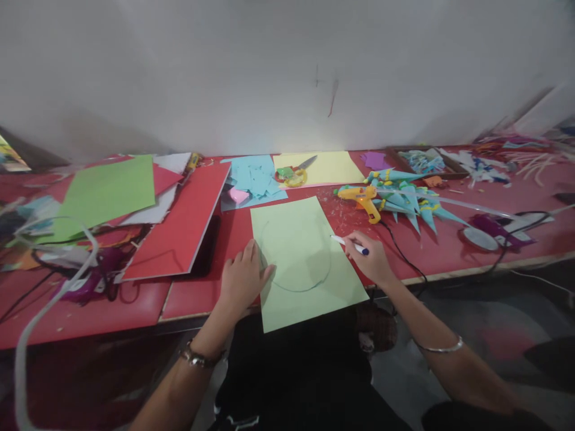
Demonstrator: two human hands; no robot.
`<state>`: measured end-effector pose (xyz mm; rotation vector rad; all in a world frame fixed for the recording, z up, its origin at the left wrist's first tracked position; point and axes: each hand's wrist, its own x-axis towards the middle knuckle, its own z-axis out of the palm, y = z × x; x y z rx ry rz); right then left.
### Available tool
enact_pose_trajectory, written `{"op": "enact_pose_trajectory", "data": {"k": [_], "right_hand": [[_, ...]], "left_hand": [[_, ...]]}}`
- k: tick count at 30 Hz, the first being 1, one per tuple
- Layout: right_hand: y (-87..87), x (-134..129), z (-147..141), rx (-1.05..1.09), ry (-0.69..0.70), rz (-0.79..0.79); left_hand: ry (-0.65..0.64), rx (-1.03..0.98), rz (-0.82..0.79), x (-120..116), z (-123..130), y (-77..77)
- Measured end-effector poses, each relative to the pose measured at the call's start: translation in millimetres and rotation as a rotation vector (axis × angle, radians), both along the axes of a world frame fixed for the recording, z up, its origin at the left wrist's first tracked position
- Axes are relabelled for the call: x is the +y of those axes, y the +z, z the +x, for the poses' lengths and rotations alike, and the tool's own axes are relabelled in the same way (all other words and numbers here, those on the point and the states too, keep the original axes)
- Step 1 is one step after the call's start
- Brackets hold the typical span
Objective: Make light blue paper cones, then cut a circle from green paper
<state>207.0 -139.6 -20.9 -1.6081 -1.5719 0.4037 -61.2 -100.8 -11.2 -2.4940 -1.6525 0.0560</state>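
A pale green sheet of paper lies in front of me, its near end sticking out past the table edge. A dark curved line, like the lower part of a circle, is drawn on it. My left hand rests on the sheet's left edge, thumb spread from the fingers, holding nothing. My right hand grips a white marker pen with a dark blue end. The pen's tip points left over the right side of the sheet, near the upper right end of the line; whether it touches the paper I cannot tell.
A yellow glue gun and blue paper cones lie to the right. Scissors and blue paper pieces sit behind the sheet. A red board leans at left, beside a green sheet. Cables trail across both sides.
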Motion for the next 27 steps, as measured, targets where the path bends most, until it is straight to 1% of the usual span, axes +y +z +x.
{"op": "enact_pose_trajectory", "data": {"k": [5, 14, 18, 23, 27], "right_hand": [[1.2, -24, -6, -0.052, -0.013, -0.011], [-0.9, -60, -21, -0.242, 0.009, 0.013], [2.2, -68, -32, -0.368, 0.035, 0.068], [9.0, -73, -49, -0.521, 0.06, 0.146], [16.2, -74, -61, -0.537, 0.111, 0.185]], "left_hand": [[-0.003, -0.012, 0.002, 1, -1, -1.7], [-0.018, -0.017, 0.009, 1, -2, -2.9], [-0.016, -0.023, 0.013, 1, -2, -2.6], [-0.016, -0.027, 0.013, 0, -2, -2.1], [-0.018, -0.029, 0.015, 0, -1, -2.7]]}}
